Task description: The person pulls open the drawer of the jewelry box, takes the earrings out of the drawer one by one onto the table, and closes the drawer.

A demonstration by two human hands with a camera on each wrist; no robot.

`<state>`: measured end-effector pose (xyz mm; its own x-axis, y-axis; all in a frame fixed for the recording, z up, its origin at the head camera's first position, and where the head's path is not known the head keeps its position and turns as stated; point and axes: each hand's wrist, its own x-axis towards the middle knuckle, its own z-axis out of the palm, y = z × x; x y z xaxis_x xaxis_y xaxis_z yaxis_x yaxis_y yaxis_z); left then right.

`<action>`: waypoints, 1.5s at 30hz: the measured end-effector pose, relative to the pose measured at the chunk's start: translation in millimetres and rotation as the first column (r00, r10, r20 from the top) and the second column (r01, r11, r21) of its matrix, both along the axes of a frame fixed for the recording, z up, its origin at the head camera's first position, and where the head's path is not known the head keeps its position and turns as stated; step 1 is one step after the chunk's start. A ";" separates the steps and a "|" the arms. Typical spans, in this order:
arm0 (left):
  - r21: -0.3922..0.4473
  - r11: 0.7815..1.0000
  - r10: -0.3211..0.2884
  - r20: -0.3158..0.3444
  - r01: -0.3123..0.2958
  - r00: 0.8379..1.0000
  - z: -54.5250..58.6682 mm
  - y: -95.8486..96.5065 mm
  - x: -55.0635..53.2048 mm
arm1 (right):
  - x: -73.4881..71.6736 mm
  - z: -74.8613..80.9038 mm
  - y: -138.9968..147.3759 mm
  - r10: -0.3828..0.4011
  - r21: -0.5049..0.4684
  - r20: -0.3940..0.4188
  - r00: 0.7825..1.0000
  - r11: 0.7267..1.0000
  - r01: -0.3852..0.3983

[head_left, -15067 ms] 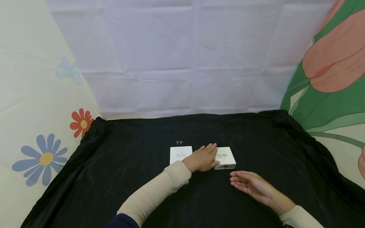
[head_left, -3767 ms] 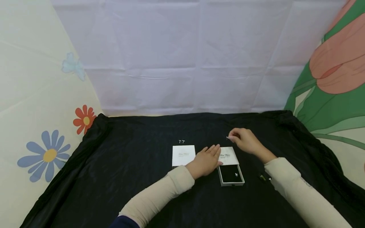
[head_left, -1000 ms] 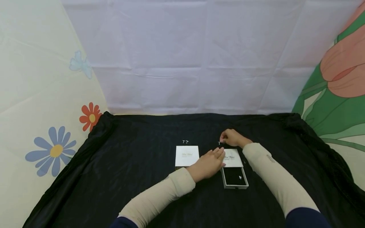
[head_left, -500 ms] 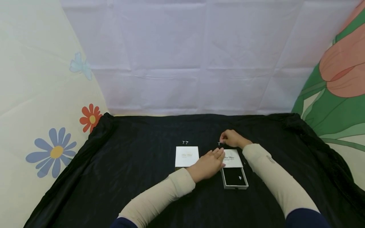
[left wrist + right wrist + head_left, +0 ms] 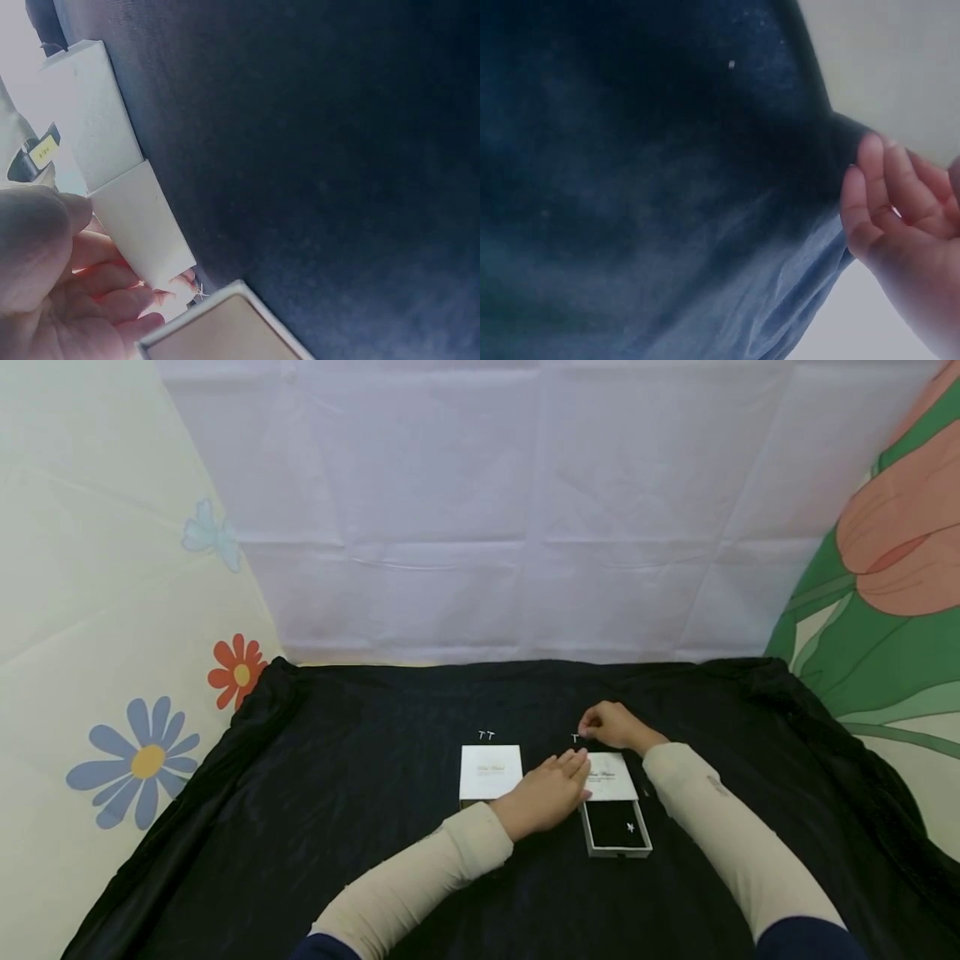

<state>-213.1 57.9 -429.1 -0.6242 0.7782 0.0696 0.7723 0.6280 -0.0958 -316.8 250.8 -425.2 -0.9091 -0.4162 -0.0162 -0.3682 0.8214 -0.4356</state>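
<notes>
My left hand [image 5: 546, 792] lies with straight fingers along the left side of a small white box [image 5: 613, 777] with printed lettering. The box's drawer [image 5: 639, 852] is pulled out toward me, showing a black lining with a small silver star-like stud [image 5: 631, 827] on it. Behind the box, my right hand [image 5: 617, 727] bends its thumb and forefinger together on a tiny silver T-shaped stud earring [image 5: 575, 738] at the black cloth. In the left wrist view the earring [image 5: 201, 292] shows just past the box's end. In the right wrist view the curled fingers [image 5: 868, 161] hide their tips' hold.
A second white box [image 5: 491, 772] stands to the left, partly behind my left hand. Two silver T-shaped studs [image 5: 486, 735] lie side by side behind it. Black cloth [image 5: 360, 793] covers the table, with a white sheet [image 5: 517, 527] hanging at the back.
Since the oldest frame, the right box's drawer has been pulled out. My right hand has moved left with the earring to behind the box; over the last second both hands stay nearly still.
</notes>
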 end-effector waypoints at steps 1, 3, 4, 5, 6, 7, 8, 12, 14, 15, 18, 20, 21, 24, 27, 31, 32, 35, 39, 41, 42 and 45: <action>0.001 1.000 -0.001 0.000 0.001 1.000 0.0 0.1 0.0 | 0.6 -0.2 2.1 0.003 -0.012 -0.002 1.000 1.000 -0.003; 0.000 1.000 -0.003 -0.007 0.003 1.000 0.0 0.6 -0.3 | 1.6 -0.5 6.6 0.016 -0.040 -0.008 1.000 0.999 -0.016; 0.001 1.000 -0.003 -0.010 0.003 1.000 -0.3 0.8 -0.5 | 2.3 -0.7 8.6 0.021 -0.053 -0.007 1.000 0.998 -0.022; 0.003 1.000 -0.005 -0.014 0.005 1.000 -0.8 1.0 -0.9 | 3.3 -0.9 10.7 0.030 -0.062 -0.007 1.000 0.998 -0.030; 0.006 1.000 -0.005 -0.015 0.005 1.000 -1.6 1.2 -1.3 | 4.6 -1.0 12.9 0.036 -0.070 -0.003 0.999 0.997 -0.036; 0.007 1.000 -0.005 -0.011 0.005 1.000 -1.8 1.3 -1.3 | 6.0 -1.0 15.1 0.045 -0.074 0.002 0.999 0.996 -0.045; 0.007 1.000 -0.004 -0.007 0.004 1.000 -1.9 1.6 -1.2 | 8.0 -0.3 17.0 0.054 -0.076 0.005 0.999 0.996 -0.054; 0.014 1.000 0.002 0.009 -0.002 1.000 -2.1 1.1 -0.2 | 19.5 3.5 23.3 0.055 -0.090 0.008 0.998 0.995 -0.054; 0.015 1.000 0.002 -0.001 -0.002 1.000 -1.8 0.0 0.3 | 26.2 5.6 25.9 0.051 -0.106 -0.004 0.999 0.993 -0.051; 0.017 1.000 0.000 -0.008 0.001 1.000 -1.9 -0.6 0.3 | 29.3 6.1 27.5 0.044 -0.115 -0.009 0.999 0.992 -0.045; 0.020 1.000 -0.006 -0.026 0.007 1.000 -1.6 -3.5 0.4 | 39.6 7.4 32.4 0.026 -0.143 -0.015 1.000 0.989 -0.028; 0.026 1.000 -0.006 -0.028 0.007 1.000 -1.1 -4.3 0.0 | 47.4 9.9 35.9 0.015 -0.158 -0.020 1.000 0.987 -0.018; 0.030 1.000 -0.005 -0.028 0.006 1.000 -1.0 -4.3 -0.2 | 51.6 11.5 37.6 0.010 -0.161 -0.025 1.000 0.987 -0.014; 0.036 0.999 -0.001 -0.031 0.002 1.000 -0.6 -4.3 -0.8 | 65.2 16.6 42.1 0.003 -0.172 -0.038 0.999 0.985 -0.010; 0.039 0.999 -0.009 -0.043 0.011 0.999 -1.3 -3.9 -0.6 | 80.0 20.4 47.0 -0.023 -0.178 -0.048 0.999 0.984 0.014; 0.040 0.999 -0.011 -0.055 0.013 0.998 -1.4 -4.5 0.3 | 97.9 22.5 53.3 -0.057 -0.183 -0.065 0.996 0.982 0.044; 0.043 0.999 -0.008 -0.054 0.011 0.999 -1.4 -4.5 0.4 | 102.0 22.9 54.6 -0.061 -0.181 -0.065 0.996 0.982 0.048; 0.055 0.998 -0.003 -0.045 0.006 0.999 -1.0 -4.6 0.6 | 113.7 23.8 56.9 -0.054 -0.182 -0.050 0.997 0.982 0.045; 0.057 0.998 -0.010 -0.041 0.012 0.999 -0.9 -4.5 0.4 | 127.7 23.7 55.7 -0.016 -0.210 0.004 1.000 0.978 0.016; 0.050 0.999 -0.014 -0.045 0.017 0.999 -0.5 -4.5 0.3 | 133.7 23.0 53.5 0.009 -0.225 0.029 1.000 0.974 -0.002; 0.049 0.999 -0.014 -0.044 0.016 0.999 -0.3 -4.6 0.4 | 136.7 22.6 52.0 0.020 -0.229 0.039 0.999 0.973 -0.010; 0.051 0.999 -0.011 -0.036 0.013 0.999 -0.2 -4.4 0.3 | 144.9 21.2 47.6 0.031 -0.213 0.039 0.999 0.977 -0.022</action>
<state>-212.8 53.5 -429.3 -0.6112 0.7805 0.1314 0.7765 0.6235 -0.0912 -171.9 298.4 -404.1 -0.8981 -0.4382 0.0374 -0.3664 0.6984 -0.6148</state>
